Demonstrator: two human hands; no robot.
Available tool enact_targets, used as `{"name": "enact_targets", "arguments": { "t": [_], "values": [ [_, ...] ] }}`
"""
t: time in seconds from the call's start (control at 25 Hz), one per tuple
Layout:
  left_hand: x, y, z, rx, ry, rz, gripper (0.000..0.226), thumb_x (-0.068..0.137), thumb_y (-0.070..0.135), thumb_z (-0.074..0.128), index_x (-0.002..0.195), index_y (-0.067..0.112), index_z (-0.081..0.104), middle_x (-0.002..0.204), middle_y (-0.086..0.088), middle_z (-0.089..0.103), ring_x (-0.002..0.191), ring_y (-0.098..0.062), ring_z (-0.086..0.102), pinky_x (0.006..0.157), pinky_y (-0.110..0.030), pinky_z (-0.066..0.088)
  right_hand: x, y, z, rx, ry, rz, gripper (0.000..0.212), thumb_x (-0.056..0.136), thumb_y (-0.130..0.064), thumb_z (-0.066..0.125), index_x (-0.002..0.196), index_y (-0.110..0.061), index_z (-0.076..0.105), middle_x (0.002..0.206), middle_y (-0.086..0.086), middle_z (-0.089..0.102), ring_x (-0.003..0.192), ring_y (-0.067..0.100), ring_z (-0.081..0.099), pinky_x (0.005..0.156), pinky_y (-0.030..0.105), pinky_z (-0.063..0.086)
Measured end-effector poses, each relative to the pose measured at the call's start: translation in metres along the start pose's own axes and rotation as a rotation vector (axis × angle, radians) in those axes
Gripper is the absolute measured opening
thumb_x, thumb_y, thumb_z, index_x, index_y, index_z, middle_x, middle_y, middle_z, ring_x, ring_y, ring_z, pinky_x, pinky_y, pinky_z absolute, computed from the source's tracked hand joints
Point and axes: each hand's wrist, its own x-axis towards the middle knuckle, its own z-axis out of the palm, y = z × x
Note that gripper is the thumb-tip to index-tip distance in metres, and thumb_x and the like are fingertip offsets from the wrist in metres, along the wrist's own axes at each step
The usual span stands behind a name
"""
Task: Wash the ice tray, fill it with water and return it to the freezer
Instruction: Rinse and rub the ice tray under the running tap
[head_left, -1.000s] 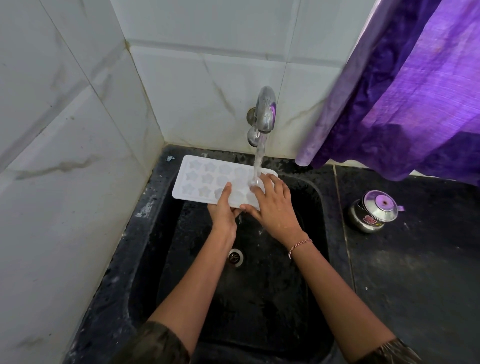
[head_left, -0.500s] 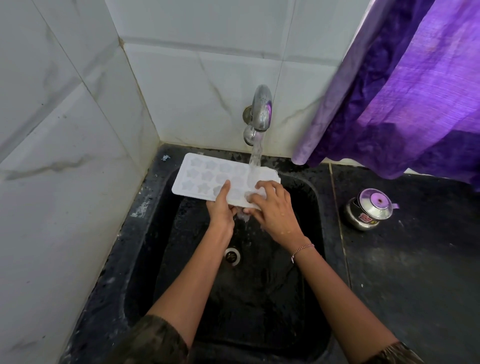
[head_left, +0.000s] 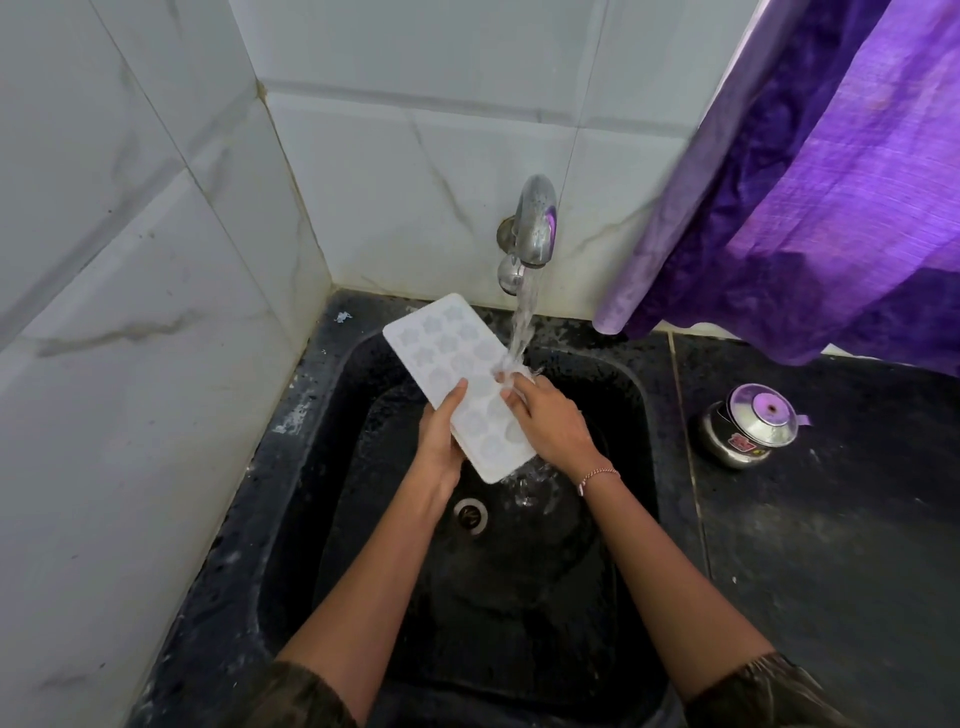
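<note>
The tiled wall (head_left: 156, 260) closes the corner from nine to twelve o'clock, and a purple curtain (head_left: 831, 182) hangs in at two o'clock, its hem clear of the water. Below them sits the black sink (head_left: 322, 415), sunk into a dark counter (head_left: 831, 571).

The white ice tray (head_left: 447, 343) is held over the basin, slanting from eleven o'clock down to five o'clock, far end higher. I'd say that tilt lets the water run along the star-shaped pockets and spill off the low end; a splash shows just under it. The tap (head_left: 535, 218) at twelve o'clock pours onto the tray's right edge.

Both forearms reach up from six o'clock. The left hand (head_left: 439, 441) grips the tray's left long edge, thumb on top, fingers hidden beneath, steadying it. The right hand (head_left: 550, 421) has its fingers bent over the right edge, tips in the stream, apparently rubbing while it holds.

A small lidded steel pot (head_left: 748, 426) stands at three o'clock, well apart. The drain (head_left: 470, 514) lies just below the tray's low end.
</note>
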Motion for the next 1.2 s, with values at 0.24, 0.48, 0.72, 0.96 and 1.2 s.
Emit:
{"name": "enact_targets", "arguments": {
  "t": [0.24,0.48,0.72,0.96,1.2],
  "values": [
    [-0.008,-0.011,-0.004,0.059,0.026,0.025,0.050,0.084,0.000,0.062,0.132,0.011,0.050,0.122,-0.017,0.062,0.106,-0.035,0.062,0.085,-0.052,0.053,-0.007,-0.006,0.012,-0.007,-0.031,0.050,0.045,0.097,-0.052,0.030,0.136,-0.033,0.041,0.117,0.007,0.050,0.101,0.028,0.058,0.078,0.036,0.048],
    [-0.008,-0.009,-0.006,0.120,0.006,0.013,0.049,0.083,-0.002,0.063,0.129,0.011,0.051,0.118,-0.016,0.064,0.103,-0.034,0.064,0.084,-0.050,0.054,-0.007,0.001,0.008,-0.211,0.072,-0.018,0.047,0.094,-0.055,0.037,0.127,-0.025,0.052,0.117,0.004,0.046,0.106,0.021,0.048,0.076,0.033,0.050],
    [-0.008,0.000,0.005,0.237,-0.075,-0.009,0.044,0.082,-0.002,0.065,0.124,0.008,0.055,0.104,-0.013,0.068,0.090,-0.028,0.067,0.075,-0.041,0.058,-0.011,0.003,0.008,-0.298,0.181,-0.145,0.036,0.097,-0.045,0.038,0.124,-0.031,0.056,0.145,0.005,0.035,0.131,0.027,0.031,0.099,0.044,0.037],
    [-0.002,0.004,0.010,0.345,-0.122,-0.024,0.044,0.083,-0.001,0.064,0.124,0.008,0.054,0.105,-0.011,0.068,0.091,-0.026,0.066,0.073,-0.038,0.057,-0.012,0.013,0.003,-0.361,0.195,-0.134,0.044,0.093,-0.057,0.032,0.117,-0.030,0.058,0.144,0.003,0.036,0.133,0.026,0.029,0.105,0.047,0.034],
    [-0.003,-0.006,0.013,0.396,-0.198,-0.082,0.034,0.084,-0.002,0.061,0.115,0.013,0.060,0.095,-0.008,0.071,0.086,-0.023,0.068,0.071,-0.034,0.056,-0.008,0.005,-0.001,-0.264,0.213,-0.180,0.046,0.094,-0.053,0.023,0.106,-0.026,0.059,0.137,0.002,0.038,0.130,0.024,0.028,0.106,0.047,0.027]
  ]
}}
